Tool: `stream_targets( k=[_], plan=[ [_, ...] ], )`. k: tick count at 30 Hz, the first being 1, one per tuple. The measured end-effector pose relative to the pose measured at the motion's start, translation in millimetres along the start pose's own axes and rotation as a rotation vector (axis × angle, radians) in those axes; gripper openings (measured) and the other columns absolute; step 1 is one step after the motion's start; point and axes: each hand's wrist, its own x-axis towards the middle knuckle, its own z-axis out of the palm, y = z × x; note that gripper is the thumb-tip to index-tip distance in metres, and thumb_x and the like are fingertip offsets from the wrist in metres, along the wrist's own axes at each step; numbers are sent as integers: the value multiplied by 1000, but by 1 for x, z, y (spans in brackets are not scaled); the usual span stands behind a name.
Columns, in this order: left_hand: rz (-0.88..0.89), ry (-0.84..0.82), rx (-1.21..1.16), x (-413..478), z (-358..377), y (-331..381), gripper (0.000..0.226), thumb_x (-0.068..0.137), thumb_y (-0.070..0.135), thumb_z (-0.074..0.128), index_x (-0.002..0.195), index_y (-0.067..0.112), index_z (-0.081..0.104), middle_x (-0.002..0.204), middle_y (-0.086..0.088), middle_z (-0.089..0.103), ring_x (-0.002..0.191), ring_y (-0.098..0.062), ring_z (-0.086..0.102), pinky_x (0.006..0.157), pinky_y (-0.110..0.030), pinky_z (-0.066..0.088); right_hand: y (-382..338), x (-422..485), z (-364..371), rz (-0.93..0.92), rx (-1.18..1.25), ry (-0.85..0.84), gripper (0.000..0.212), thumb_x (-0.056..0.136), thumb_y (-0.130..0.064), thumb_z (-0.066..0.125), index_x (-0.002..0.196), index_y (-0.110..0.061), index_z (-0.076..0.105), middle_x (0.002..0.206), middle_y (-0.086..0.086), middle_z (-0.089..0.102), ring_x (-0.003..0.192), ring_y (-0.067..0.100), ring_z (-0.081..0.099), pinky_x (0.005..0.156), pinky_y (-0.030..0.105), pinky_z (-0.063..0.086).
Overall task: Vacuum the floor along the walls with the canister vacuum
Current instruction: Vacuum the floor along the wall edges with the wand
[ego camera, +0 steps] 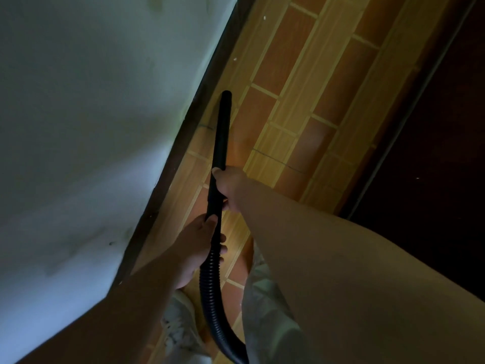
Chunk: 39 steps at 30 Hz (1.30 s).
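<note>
A black vacuum wand (pixel 222 130) points away from me, its open tip (pixel 226 95) down at the tiled floor (pixel 294 106) right beside the dark skirting board (pixel 199 106) of the pale wall (pixel 91 114). My right hand (pixel 227 189) grips the wand's lower end. Just below it my left hand (pixel 199 248) grips the place where the wand meets the ribbed black hose (pixel 210 292). The hose curves down between my legs and out of the frame. The canister itself is not in view.
A dark door or cabinet front (pixel 433 127) with a pale edge strip runs along the right side of the narrow floor strip. My light shoe (pixel 181 329) stands near the wall at the bottom. A few white specks (pixel 235 59) lie by the skirting.
</note>
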Motion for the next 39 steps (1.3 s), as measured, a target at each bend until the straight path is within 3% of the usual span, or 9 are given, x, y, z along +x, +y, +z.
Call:
stream_targets(
  k=[4,11,14,20,25,28,33,36,39],
  plan=[
    [2,2,-35,4,10,25,20,109,34,41,115,24,58,92,-12,67,77,-27,65,71,-42,57,-21,0,-10,-12,-12,49,19,109,-31,47,109,-13,54,101,10,60,79,23,57,90,44,58],
    [-50,-17,-17,14,17,43,22,108,35,45,117,19,58,90,-14,71,68,-26,70,51,-32,56,-31,4,-17,-43,-72,92,24,111,-30,41,118,-13,56,104,9,60,85,25,59,79,40,54],
    [-46,-40,25,18,16,46,23,108,36,45,118,21,59,96,-13,74,78,-28,73,58,-32,55,-30,6,-15,-66,-11,119,28,111,-32,40,124,-13,57,97,8,58,85,27,57,82,44,53],
    [-26,-34,47,17,12,58,21,108,35,46,113,22,61,91,-11,75,72,-24,73,68,-37,59,-39,2,-5,-64,80,115,32,110,-34,40,131,-15,57,93,8,57,85,28,54,77,41,49],
    [2,-39,73,24,22,76,21,109,36,43,113,22,58,94,-12,73,76,-24,72,70,-37,56,-59,10,-16,-82,103,102,25,109,-30,43,122,-15,58,93,8,58,78,25,56,76,40,51],
    [33,-23,91,26,25,84,23,109,36,41,117,22,57,96,-13,73,77,-25,72,73,-37,55,-69,11,-24,-61,99,73,21,109,-29,45,116,-15,57,95,8,57,81,25,56,86,42,54],
    [29,-4,116,21,34,97,23,108,39,43,117,26,58,90,-10,74,77,-27,75,88,-48,57,-80,6,-34,-50,109,44,19,109,-29,44,111,-16,58,92,8,57,78,25,53,77,39,48],
    [16,-1,74,24,42,105,23,107,40,45,117,25,59,82,-8,72,70,-26,73,86,-52,58,-87,5,-45,-25,137,28,17,109,-29,45,104,-19,58,93,8,57,82,25,53,83,40,51],
    [24,-14,118,25,52,117,20,108,39,42,112,28,58,90,-9,73,73,-23,73,80,-45,58,-96,6,-60,-8,139,23,17,109,-31,45,107,-19,57,98,8,58,87,24,55,92,40,54]
  ],
)
